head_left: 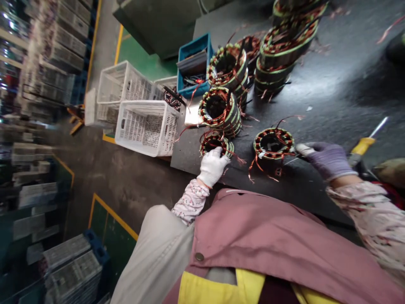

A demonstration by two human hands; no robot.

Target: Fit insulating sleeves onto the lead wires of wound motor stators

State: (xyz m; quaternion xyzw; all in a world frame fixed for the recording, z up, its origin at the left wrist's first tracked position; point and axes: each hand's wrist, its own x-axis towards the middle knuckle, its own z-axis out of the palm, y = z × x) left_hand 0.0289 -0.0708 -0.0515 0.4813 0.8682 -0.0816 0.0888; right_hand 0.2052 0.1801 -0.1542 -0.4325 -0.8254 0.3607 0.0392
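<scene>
My left hand (212,166), in a white glove, grips the near rim of a wound stator ring (228,147) with copper windings and loose wire ends. Its fingers reach into the ring's opening. In a purple glove with pale fingertips, my right hand (325,158) is closed at the right side of a second stator (274,144). A thin, light, needle-like piece (291,160) sticks out from the right fingertips toward that stator; its kind is unclear. The second stator lies flat on the dark table, with red-brown wires trailing from it.
Stacked stators (221,107) stand behind my left hand, and taller stacks (275,55) rise farther back. A blue bin (180,76) and white plastic crates (142,128) are at the left. A screwdriver with a yellow handle (363,146) lies right of my right hand.
</scene>
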